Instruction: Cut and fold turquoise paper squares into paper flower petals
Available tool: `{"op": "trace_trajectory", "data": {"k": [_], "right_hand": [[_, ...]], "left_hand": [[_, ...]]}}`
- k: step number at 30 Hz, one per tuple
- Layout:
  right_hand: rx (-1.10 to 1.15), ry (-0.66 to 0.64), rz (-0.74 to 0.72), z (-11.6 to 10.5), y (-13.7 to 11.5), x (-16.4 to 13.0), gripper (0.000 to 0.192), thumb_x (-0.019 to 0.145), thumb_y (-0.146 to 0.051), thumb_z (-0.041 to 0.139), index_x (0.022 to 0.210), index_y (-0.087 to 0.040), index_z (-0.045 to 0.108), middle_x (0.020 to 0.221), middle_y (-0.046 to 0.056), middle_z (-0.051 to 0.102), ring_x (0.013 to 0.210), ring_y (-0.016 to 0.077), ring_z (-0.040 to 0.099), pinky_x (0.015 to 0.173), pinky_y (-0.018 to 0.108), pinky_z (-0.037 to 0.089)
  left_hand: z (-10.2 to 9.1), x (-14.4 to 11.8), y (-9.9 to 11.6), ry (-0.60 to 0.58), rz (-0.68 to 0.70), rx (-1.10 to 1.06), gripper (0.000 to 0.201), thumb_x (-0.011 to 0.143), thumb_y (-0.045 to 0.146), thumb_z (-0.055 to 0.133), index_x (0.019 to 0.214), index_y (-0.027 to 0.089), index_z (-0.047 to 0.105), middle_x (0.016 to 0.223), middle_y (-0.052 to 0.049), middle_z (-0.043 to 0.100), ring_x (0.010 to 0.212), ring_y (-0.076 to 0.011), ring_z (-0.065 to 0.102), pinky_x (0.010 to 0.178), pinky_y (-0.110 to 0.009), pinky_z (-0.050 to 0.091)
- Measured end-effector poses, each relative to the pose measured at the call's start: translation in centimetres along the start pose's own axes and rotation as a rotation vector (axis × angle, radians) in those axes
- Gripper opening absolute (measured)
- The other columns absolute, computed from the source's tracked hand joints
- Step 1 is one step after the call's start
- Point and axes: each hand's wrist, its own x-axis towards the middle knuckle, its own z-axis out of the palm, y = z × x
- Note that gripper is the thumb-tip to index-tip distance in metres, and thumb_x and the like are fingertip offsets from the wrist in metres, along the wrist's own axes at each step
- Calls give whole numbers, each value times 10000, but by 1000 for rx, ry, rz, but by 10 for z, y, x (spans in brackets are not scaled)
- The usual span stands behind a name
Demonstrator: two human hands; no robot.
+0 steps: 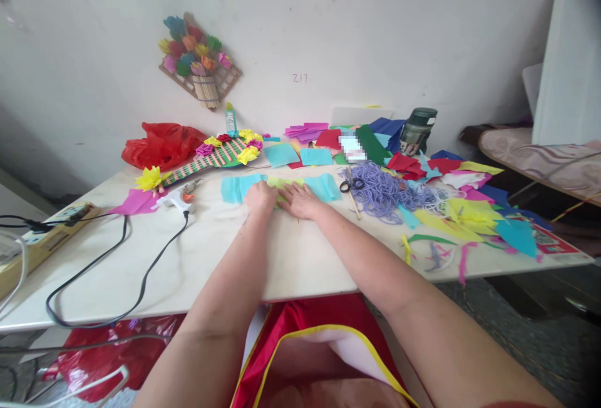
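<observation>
A strip of light blue crepe paper lies across the table in front of me, with a yellow-green piece on its middle. My left hand is closed, knuckles up, over the blue paper beside the yellow-green piece; what its curled fingers grip is hidden. With fingers stretched out, my right hand lies flat on the papers, pressing them to the table. Just right of the strip are black-handled scissors and a thin wooden stick.
Purple yarn and scattered coloured paper cover the right side. A dark bottle stands behind. At left are a glue gun with its cord, a power strip, a flower-decorated striped craft and a red bag.
</observation>
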Motion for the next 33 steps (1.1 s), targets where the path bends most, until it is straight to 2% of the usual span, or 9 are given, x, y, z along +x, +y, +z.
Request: {"op": "trace_trajectory", "data": {"k": [5, 10, 14, 20, 25, 27, 30, 33], "right_hand": [[13, 7, -3, 3, 2, 3, 679, 845, -587, 115, 1406, -217, 212, 1487, 18, 129, 1367, 234, 45, 1089, 438, 12], [23, -1, 39, 2, 4, 4, 596, 880, -467, 110, 1409, -210, 204, 1487, -10, 115, 1368, 219, 52, 1092, 443, 23], [-15, -10, 82, -1, 15, 3, 556, 888, -386, 130, 1412, -205, 182, 1485, -36, 101, 1369, 174, 53, 1097, 431, 31], [-47, -62, 105, -5, 37, 3, 553, 888, -404, 131, 1416, -243, 134, 1485, -59, 60, 1370, 144, 25, 1095, 440, 26], [-55, -60, 96, -4, 39, 3, 568, 879, -410, 126, 1418, -233, 131, 1485, -61, 52, 1370, 151, 26, 1095, 448, 27], [-53, -49, 93, -3, 39, 4, 571, 877, -415, 129, 1417, -230, 142, 1485, -56, 63, 1370, 154, 32, 1095, 451, 27], [-46, -40, 92, -3, 39, 3, 567, 877, -419, 137, 1414, -240, 156, 1486, -48, 78, 1370, 155, 40, 1095, 448, 28], [-48, -50, 98, -4, 38, 3, 560, 879, -410, 137, 1414, -246, 157, 1486, -49, 83, 1369, 152, 43, 1097, 439, 27]], "left_hand": [[1, -2, 1, -27, 23, 171, 325, 789, 315, 447, 1011, 157, 625, 1065, -163, 618, 981, -285, 575, 773, -368, 441], [3, -1, -1, -36, 65, 221, 328, 812, 330, 433, 1042, 159, 593, 1063, -156, 620, 972, -268, 580, 779, -354, 436], [5, 0, -4, -23, 92, 219, 316, 819, 328, 426, 1027, 156, 589, 1034, -161, 627, 965, -276, 583, 779, -361, 434], [4, 0, -7, -49, 116, 189, 315, 810, 324, 435, 1022, 150, 588, 1028, -166, 627, 979, -300, 576, 783, -387, 432], [-4, 9, -11, -104, 57, 94, 320, 782, 405, 431, 893, 186, 638, 1036, -138, 634, 997, -307, 567, 769, -386, 440], [-5, 16, -14, -163, 47, 19, 343, 808, 384, 368, 830, 185, 647, 956, -131, 659, 963, -292, 585, 753, -367, 444], [-3, 28, -22, -271, -14, -150, 416, 836, 363, 279, 748, 177, 640, 666, -106, 661, 760, -249, 634, 677, -327, 458], [-1, 32, -26, -301, -34, -214, 452, 835, 417, 269, 717, 176, 633, 585, -87, 639, 619, -213, 625, 617, -301, 458]]}}
